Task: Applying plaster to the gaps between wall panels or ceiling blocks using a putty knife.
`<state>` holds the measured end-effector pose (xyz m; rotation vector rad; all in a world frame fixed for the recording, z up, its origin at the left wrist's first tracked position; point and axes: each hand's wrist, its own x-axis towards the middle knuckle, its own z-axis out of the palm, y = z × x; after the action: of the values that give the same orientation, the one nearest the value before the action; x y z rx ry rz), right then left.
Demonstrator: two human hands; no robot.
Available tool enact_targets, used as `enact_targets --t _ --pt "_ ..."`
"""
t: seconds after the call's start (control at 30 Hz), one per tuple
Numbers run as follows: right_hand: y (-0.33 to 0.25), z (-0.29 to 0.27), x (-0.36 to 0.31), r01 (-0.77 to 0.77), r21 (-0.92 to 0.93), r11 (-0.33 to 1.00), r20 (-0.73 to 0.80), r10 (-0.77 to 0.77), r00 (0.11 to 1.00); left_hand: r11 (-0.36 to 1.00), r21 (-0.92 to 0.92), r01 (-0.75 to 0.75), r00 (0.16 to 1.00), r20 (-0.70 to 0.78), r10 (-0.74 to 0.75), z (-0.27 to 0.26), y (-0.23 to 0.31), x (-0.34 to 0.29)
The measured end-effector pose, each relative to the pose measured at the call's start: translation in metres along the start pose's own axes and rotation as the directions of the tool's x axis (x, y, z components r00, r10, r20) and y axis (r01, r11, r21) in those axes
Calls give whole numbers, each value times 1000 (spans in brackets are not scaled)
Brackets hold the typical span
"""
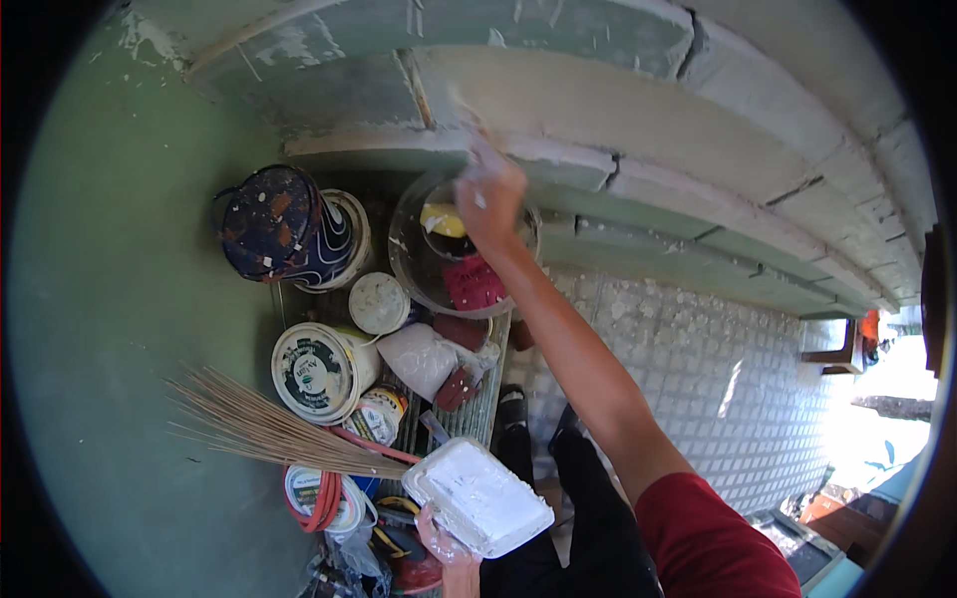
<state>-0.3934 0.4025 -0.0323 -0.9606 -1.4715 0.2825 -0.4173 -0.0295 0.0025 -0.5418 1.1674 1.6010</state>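
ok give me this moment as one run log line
left hand: holds white tray of white material | right hand: blurred, in front of wall, grip unclear | nearby: round tub, twig bundle, bucket

On the lid of the white bucket (361, 351) there is a round label (311, 377), pale in its middle, with lettering on dark bands. The smaller tub (377, 414) near it carries a coloured label, and the lower tub (302, 484) a greenish print — their letters are too small for reading.

Buckets (312, 373) block left, room right (over floor (688, 364))
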Motion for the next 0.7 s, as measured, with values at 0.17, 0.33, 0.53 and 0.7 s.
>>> enact_targets --t 0.17,0.33,0.53,0.7 --pt "23 -40 31 -192 170 967 -392 245 887 999 -31 10 998 57 -8 -2 7 7" --pt "-7 36 40 -194 -312 930 -290 101 952 999 -51 -12 998 67 15 1 17 5" --pt "-61 15 39 -201 -78 976 113 209 971 998 -7 -57 992 113 58 31 30 -21" --pt "-98 -156 2 -509 31 860 347 468 813 996 -40 -74 982 172 80 63 33 -51"
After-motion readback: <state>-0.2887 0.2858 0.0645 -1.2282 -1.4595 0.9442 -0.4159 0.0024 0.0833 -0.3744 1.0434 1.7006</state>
